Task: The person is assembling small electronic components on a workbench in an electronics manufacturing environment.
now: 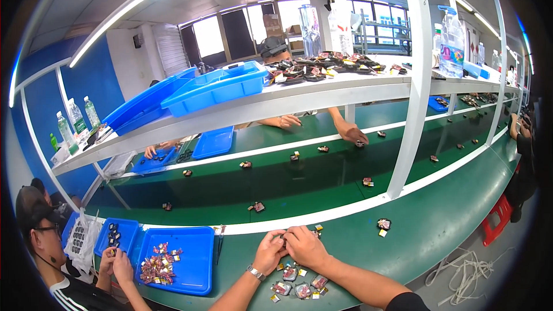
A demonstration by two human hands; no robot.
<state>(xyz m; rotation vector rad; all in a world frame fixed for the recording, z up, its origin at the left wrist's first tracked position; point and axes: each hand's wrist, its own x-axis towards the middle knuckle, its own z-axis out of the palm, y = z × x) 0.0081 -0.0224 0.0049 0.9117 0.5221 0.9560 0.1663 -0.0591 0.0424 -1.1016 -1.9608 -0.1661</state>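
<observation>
From the head view, the left hand (269,251) and the right hand (305,246) meet at the near edge of the green conveyor bench (438,219), fingertips pressed together around a small part (283,241) that is mostly hidden between them; both seem pinched on it, though the grip itself is too small to make out. Just below the hands lies a cluster of small wrapped parts (296,285), close to the wrists. To the left of the left hand sits a blue tray (193,270) holding a pile of reddish parts (156,268). A pair of loose parts (383,226) rests well to the right of the right hand. Farther left, another person's hands (115,262) work beside a smaller blue tray (125,231).
</observation>
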